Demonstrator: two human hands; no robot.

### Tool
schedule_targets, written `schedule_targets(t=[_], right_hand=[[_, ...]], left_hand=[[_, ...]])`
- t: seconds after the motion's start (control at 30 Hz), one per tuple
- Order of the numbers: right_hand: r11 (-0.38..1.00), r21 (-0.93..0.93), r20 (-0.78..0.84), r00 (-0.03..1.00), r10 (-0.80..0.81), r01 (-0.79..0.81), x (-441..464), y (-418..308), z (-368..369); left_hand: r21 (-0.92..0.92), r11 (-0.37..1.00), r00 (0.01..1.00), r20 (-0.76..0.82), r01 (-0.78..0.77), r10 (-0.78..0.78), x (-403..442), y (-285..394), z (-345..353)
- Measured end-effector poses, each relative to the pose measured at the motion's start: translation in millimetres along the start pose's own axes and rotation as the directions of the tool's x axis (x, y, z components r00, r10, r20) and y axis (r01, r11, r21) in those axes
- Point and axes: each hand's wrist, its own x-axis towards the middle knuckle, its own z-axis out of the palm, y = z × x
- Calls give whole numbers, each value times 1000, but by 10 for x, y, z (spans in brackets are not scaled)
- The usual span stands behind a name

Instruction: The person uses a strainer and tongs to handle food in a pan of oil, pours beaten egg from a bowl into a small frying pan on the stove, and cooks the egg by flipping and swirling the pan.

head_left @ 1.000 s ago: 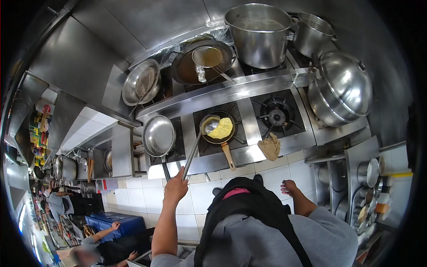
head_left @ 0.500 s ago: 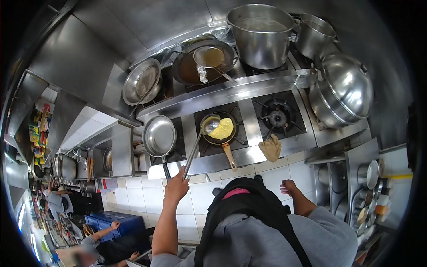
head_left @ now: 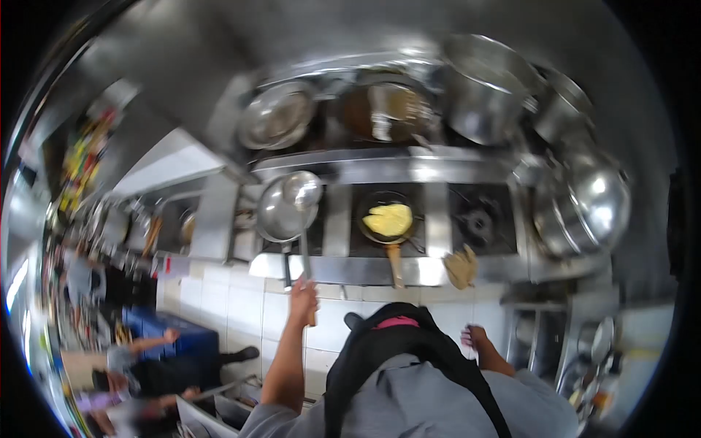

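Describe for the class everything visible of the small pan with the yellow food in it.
The small pan is round, shallow and dark inside, apparently metal, with one long, tan handle that looks wooden. It sits upright on the middle front burner, its handle pointing toward the person across the stove's steel front strip. Yellow food lies in it, covering much of its base. No hand touches it. Blur hides finer detail.

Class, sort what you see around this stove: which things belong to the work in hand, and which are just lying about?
Seemingly in use:
- ladle, in the left hand
- small frying pan holding yellow food
- perhaps the larger steel pan

Seemingly lying about:
- beige cloth
- large stockpot
- domed steel pot
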Motion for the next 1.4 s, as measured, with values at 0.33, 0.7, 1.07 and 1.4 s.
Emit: schedule_targets(t=[0.33,0.7,1.07,1.4], right_hand=[[989,-100,158,983,-95,111,359,-1041,1285],[971,-167,312,944,-112,170,-15,-1483,2732],[982,-92,345,930,-126,167,-118,-1411,3076],[997,29,555,828,-76,72,591,-1574,2682]], left_hand=[[-428,904,999,22,-16,28,812,-396,129],[-414,905,980,199,95,-12,1027,-354,-159],[-152,988,964,266,13,28,952,-490,-625],[-164,983,996,-12,81,-84,140,-1756,-1602]])
